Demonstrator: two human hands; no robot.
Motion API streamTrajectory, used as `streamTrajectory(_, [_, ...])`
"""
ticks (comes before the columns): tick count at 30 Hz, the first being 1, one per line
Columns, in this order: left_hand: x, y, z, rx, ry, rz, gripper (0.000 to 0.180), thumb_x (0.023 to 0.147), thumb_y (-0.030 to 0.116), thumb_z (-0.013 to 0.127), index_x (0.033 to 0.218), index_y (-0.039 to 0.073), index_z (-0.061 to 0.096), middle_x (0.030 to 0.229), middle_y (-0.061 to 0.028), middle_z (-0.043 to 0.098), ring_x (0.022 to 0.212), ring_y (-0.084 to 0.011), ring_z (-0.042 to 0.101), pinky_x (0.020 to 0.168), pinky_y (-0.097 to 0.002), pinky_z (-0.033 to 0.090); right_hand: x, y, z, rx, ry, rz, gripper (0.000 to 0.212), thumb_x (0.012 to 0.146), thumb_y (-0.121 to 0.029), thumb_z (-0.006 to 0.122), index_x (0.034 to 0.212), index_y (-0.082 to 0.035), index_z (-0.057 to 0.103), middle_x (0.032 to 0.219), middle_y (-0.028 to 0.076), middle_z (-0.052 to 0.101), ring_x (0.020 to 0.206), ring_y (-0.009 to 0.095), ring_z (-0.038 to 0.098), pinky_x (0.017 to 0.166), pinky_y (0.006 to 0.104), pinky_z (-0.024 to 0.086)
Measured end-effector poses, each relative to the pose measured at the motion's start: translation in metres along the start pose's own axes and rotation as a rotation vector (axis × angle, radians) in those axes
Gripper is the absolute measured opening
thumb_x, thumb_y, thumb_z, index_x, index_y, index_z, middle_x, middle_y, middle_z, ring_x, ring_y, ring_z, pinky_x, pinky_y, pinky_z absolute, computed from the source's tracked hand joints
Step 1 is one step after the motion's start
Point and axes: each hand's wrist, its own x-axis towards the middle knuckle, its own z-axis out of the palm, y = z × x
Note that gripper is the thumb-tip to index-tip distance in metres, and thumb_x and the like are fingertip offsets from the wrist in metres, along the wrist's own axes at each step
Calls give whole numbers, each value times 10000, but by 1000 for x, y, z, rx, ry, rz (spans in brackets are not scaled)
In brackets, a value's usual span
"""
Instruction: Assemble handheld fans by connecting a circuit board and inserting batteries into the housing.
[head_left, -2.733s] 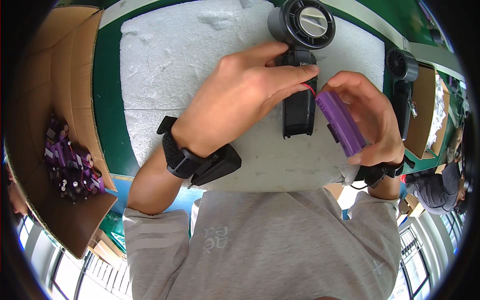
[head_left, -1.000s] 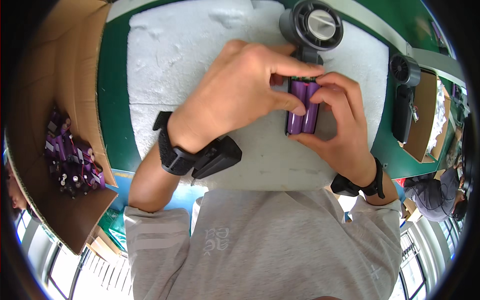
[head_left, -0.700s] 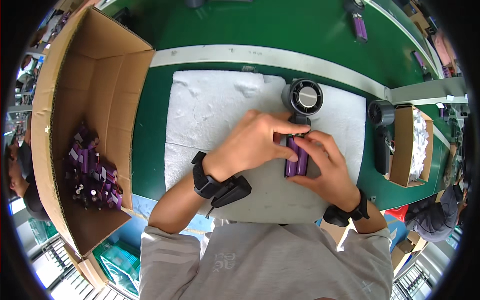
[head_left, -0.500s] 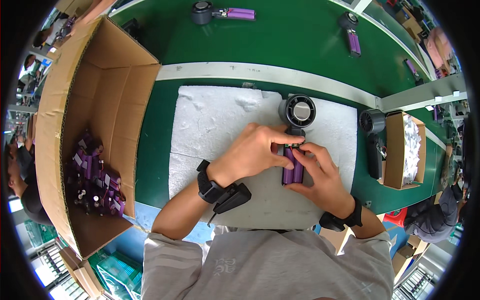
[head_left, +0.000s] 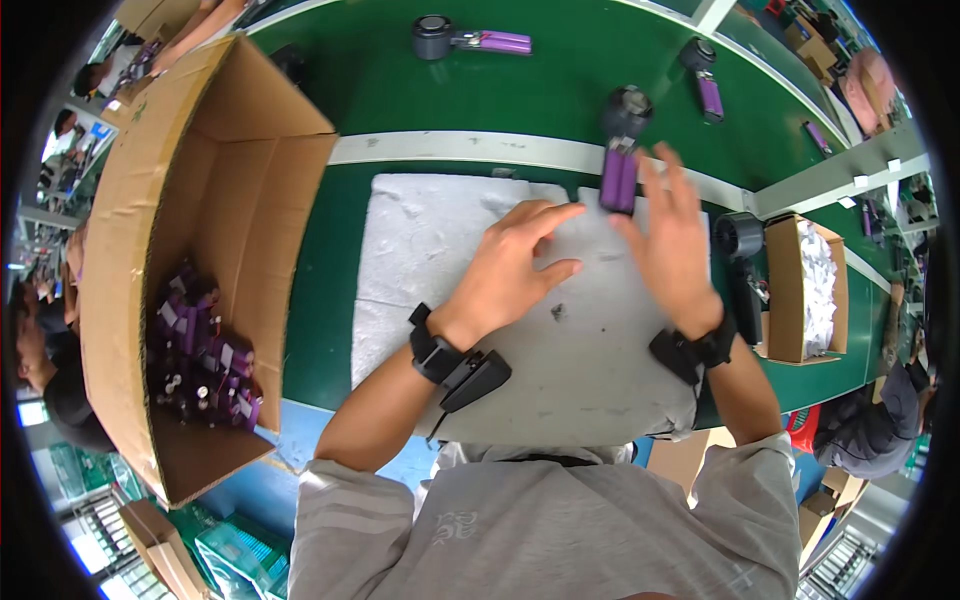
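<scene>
A small dark handheld fan (head_left: 628,115) with purple battery cells (head_left: 619,185) at its lower end lies across the pale rail, its round head on the green belt. Just to the right of the cells is my right hand (head_left: 672,240), fingers stretched and a little blurred. Its thumb is close below the cells; whether it touches them I cannot tell. My left hand (head_left: 510,265) hovers over the white foam mat (head_left: 440,230), thumb and fingers apart, holding nothing.
On the left a tall cardboard box (head_left: 115,290) holds several purple battery packs (head_left: 205,345). Two more fan units (head_left: 432,38) lie on the green belt (head_left: 350,70). To the right, another dark fan (head_left: 740,237) stands beside a small box (head_left: 785,290) of white pieces.
The fan with purple cells has moved from between my hands on the mat to the far rail. My right hand has reached forward and opened; my left has let go of the fan.
</scene>
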Motion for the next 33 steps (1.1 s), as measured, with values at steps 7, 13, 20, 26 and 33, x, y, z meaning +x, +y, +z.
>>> streamTrajectory(7, [-2, -19, 0, -7, 89, 12, 429, 764, 42, 736, 1176, 94, 628, 1131, -104, 601, 831, -200, 603, 728, -304, 531, -4, 55, -83, -78, -163, 494, 446, 856, -136, 679, 1259, -14, 531, 1087, 190, 625, 994, 283, 613, 871, 359, 463])
streamTrajectory(13, [-2, -24, -19, 125, 221, 18, 369, 781, 114, 731, 1139, 96, 646, 1069, -122, 624, 824, -232, 616, 736, -332, 531, -77, 89, -103, -123, -371, 575, 384, 853, -130, 684, 1173, -4, 511, 937, 123, 601, 856, 264, 578, 790, 337, 456])
streamTrajectory(20, [-49, -11, -124, 493, 443, -178, 394, 805, 231, 729, 1169, 105, 647, 1109, -162, 641, 949, -311, 633, 809, -378, 521, -86, 118, -68, 481, -179, 599, 404, 839, 42, 623, 1203, -44, 471, 914, 69, 549, 823, 143, 538, 731, 255, 433])
streamTrajectory(26, [-132, -23, -230, 1270, 769, -881, 584, 773, 316, 706, 1325, 219, 542, 1262, -166, 588, 1206, -344, 516, 1020, -479, 394, -76, 60, -97, 693, -200, 399, 415, 805, 133, 551, 1176, -45, 497, 953, 58, 516, 796, 116, 522, 689, 246, 422])
streamTrajectory(33, [-178, -65, -287, 1131, 637, -990, 655, 768, 333, 689, 1383, 264, 475, 1345, -127, 539, 1315, -326, 424, 1115, -545, 208, -65, -14, -49, 365, -328, 78, 441, 733, 148, 567, 1131, -41, 557, 1019, 132, 546, 686, 267, 598, 604, 339, 470])
